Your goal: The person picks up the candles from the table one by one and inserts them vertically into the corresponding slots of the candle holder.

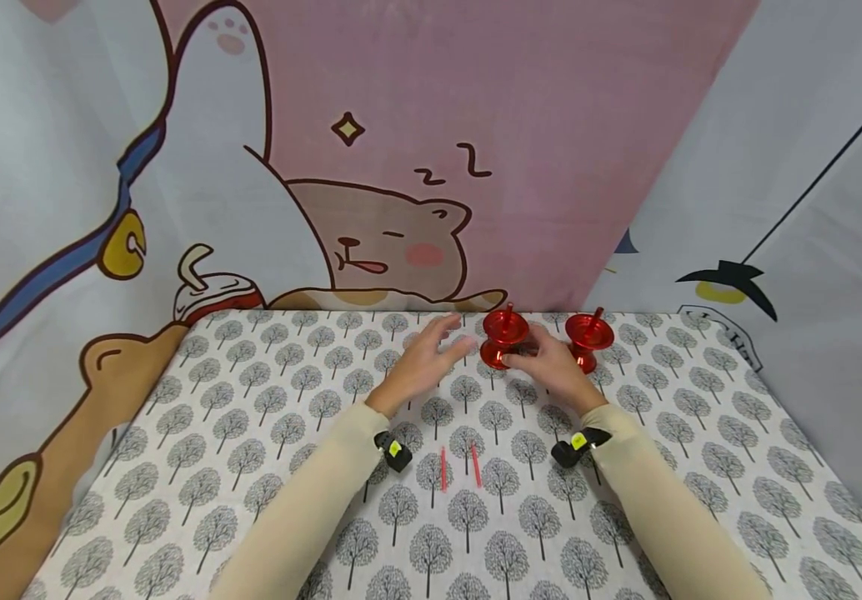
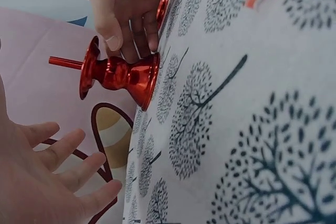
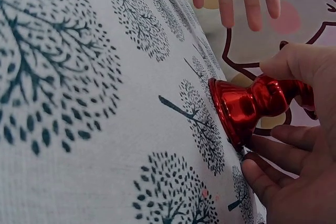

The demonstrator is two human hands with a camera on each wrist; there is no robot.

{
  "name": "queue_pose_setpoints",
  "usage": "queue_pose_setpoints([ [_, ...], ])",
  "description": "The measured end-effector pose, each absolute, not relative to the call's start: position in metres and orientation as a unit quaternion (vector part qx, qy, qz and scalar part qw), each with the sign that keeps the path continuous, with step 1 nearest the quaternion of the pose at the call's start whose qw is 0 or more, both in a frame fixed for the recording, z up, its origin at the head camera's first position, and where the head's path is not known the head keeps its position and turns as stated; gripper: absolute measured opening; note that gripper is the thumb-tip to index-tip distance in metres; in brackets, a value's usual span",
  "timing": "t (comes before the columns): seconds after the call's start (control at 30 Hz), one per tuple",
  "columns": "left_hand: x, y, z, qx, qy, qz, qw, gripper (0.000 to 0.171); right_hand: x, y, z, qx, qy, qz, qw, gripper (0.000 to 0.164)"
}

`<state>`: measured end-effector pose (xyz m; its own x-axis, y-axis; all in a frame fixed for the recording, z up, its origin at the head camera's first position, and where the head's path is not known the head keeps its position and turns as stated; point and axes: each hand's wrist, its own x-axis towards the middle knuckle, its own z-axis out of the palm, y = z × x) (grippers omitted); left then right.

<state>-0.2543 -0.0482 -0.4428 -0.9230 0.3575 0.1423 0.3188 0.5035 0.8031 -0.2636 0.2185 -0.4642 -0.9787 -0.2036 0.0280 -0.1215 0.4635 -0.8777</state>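
Note:
A shiny red candle holder [image 1: 505,327], with a dish-like top, a narrow waist and a short upright red stick, stands on the tree-print cloth. Beside it is my right hand [image 1: 548,363], thumb near its waist and loosely bent fingers by the flared base [image 3: 233,111]; the hand does not close around it. My left hand [image 1: 425,363] is held apart on the holder's left side, fingers spread and nothing in them, as the left wrist view also shows [image 2: 47,177]. A second, matching candle holder [image 1: 588,333] stands to the right, just beyond my right hand.
Two thin pinkish-red sticks [image 1: 443,469] [image 1: 476,465] lie on the cloth between my forearms. The tree-print cloth [image 1: 266,500] covers the table. Behind its far edge hangs a pink and white cartoon-print curtain [image 1: 551,167], close to both holders.

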Motion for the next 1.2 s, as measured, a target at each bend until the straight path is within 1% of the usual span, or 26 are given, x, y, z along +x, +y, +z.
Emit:
queue_pose_setpoints([
  [0.43,-0.258,-0.029,-0.447,0.195,0.87,0.449,0.058,0.088,-0.266,0.216,-0.467,-0.114,0.874,-0.471,0.031,0.058],
  [0.7,-0.259,-0.026,-0.448,0.196,0.874,0.44,0.067,0.09,-0.261,0.213,-0.463,-0.107,0.877,-0.466,0.035,0.061],
  [0.83,-0.26,-0.026,-0.449,0.199,0.874,0.438,0.069,0.09,-0.26,0.212,-0.462,-0.11,0.876,-0.468,0.035,0.06],
  [1.2,-0.258,-0.03,-0.45,0.201,0.866,0.45,0.078,0.088,-0.259,0.212,-0.463,-0.117,0.881,-0.455,0.049,0.06],
])
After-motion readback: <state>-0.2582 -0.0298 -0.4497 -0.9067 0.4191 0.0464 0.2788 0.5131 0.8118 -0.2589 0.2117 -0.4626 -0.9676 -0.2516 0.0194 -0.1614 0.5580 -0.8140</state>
